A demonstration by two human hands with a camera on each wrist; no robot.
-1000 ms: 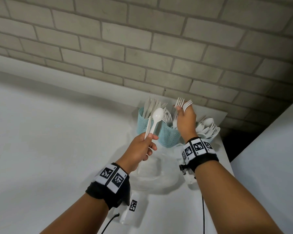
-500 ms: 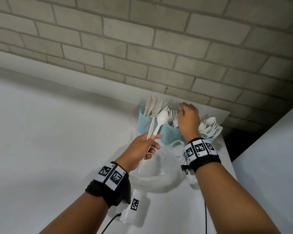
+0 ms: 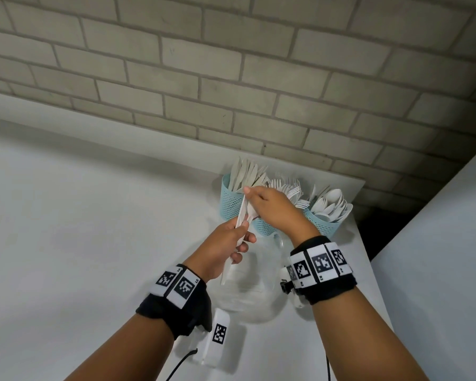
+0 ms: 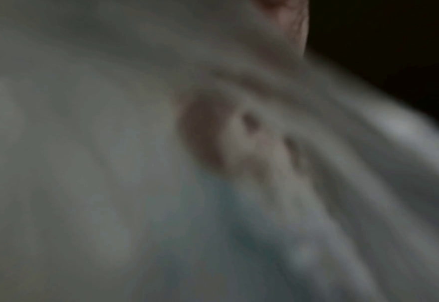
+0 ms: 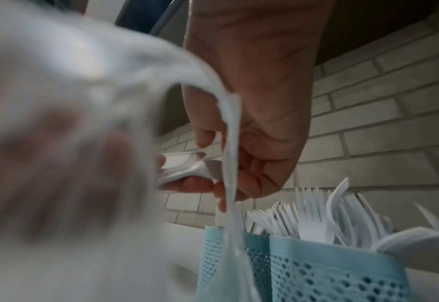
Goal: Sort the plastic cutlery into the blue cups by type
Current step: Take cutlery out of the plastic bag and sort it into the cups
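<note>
Three blue mesh cups stand at the table's far edge: a knife cup point(image 3: 229, 199) on the left, a fork cup point(image 3: 263, 229) in the middle, half hidden by my right hand, and a spoon cup point(image 3: 324, 224) on the right. My left hand point(image 3: 241, 232) grips two pieces of white cutlery point(image 3: 243, 213) by their handles in front of the knife cup. My right hand point(image 3: 252, 200) has its fingers curled round their upper ends. In the right wrist view the right hand point(image 5: 213, 169) pinches that cutlery point(image 5: 179, 165) above the fork cup point(image 5: 329, 269). The left wrist view is a blur.
A crumpled clear plastic bag point(image 3: 245, 295) lies on the white table point(image 3: 94, 243) under my hands; its handle point(image 5: 230, 143) hangs before the right wrist camera. A brick wall point(image 3: 231, 78) rises behind the cups. The table's right edge point(image 3: 368, 270) borders a dark gap.
My right hand left the fork cup, where it had set down forks, and moved left onto the cutlery in my left hand. The left hand shifted slightly toward the cups.
</note>
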